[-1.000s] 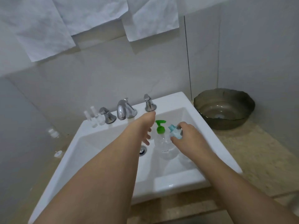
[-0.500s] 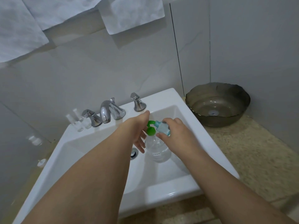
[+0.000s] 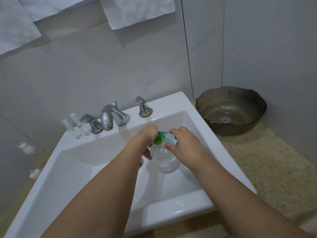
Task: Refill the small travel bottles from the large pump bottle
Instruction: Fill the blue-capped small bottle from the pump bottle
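Clear pump bottle (image 3: 165,160) upright in sink (image 3: 106,146)

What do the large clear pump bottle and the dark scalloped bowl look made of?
Large clear pump bottle with green pump: likely transparent glossy plastic; the sink shows through it. Dark scalloped bowl: seemingly smoky translucent glass or plastic, with glossy highlights; which one is unclear.

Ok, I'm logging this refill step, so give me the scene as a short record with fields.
place: white sink set in a speckled counter
pump bottle: clear, green pump, standing in the basin
right hand: holds a small travel bottle, its mouth at the green spout
left hand: on the pump head
spare small bottles: clear, on the sink ledge left of the faucet
other: dark glass bowl on the counter, right
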